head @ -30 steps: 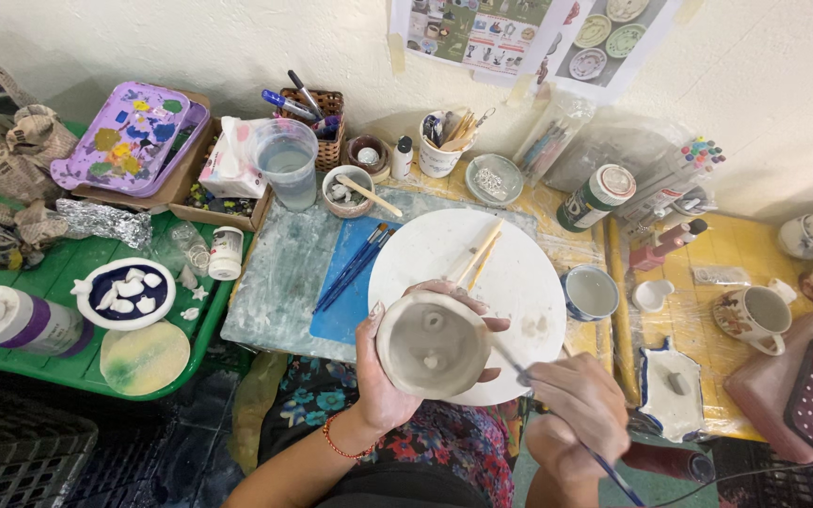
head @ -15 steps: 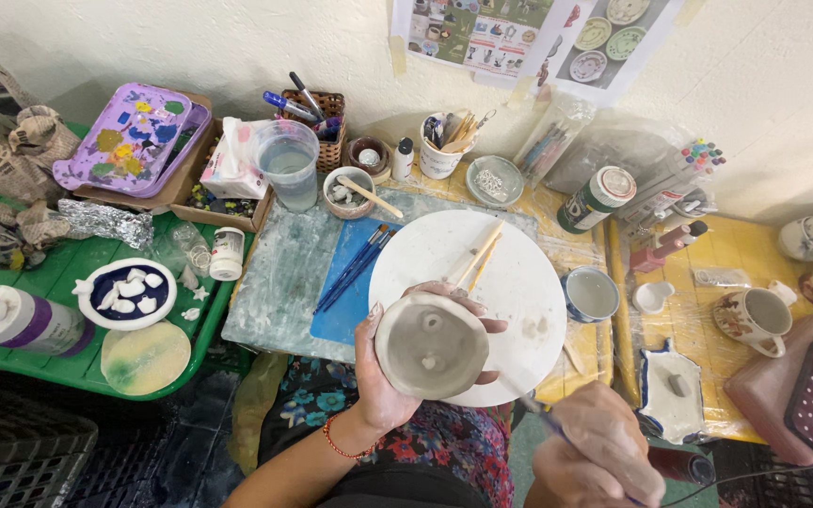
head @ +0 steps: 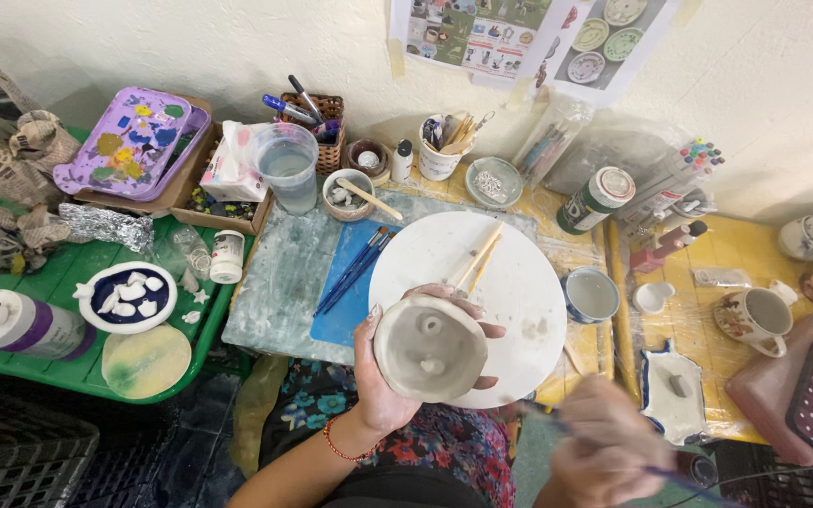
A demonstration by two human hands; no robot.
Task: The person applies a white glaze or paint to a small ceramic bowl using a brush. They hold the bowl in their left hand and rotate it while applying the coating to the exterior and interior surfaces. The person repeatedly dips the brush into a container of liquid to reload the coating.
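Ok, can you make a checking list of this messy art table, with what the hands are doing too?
Surface: marbled board on a yellow table, green table alongside.
Job's things: unpainted clay piece; thin brush, blurred.
Clutter: white round board, water cup, purple palette, blue brushes, mugs.
Grippers: left hand cups the clay piece; right hand grips the brush, off the clay.
Cables: nothing seen.
Surroundings: white wall, pottery poster.

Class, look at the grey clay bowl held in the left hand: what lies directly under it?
Under the clay bowl lie the left hand, its fingers wrapped round the rim, and the white round board. Whatever lies on the board beneath the bowl is hidden.
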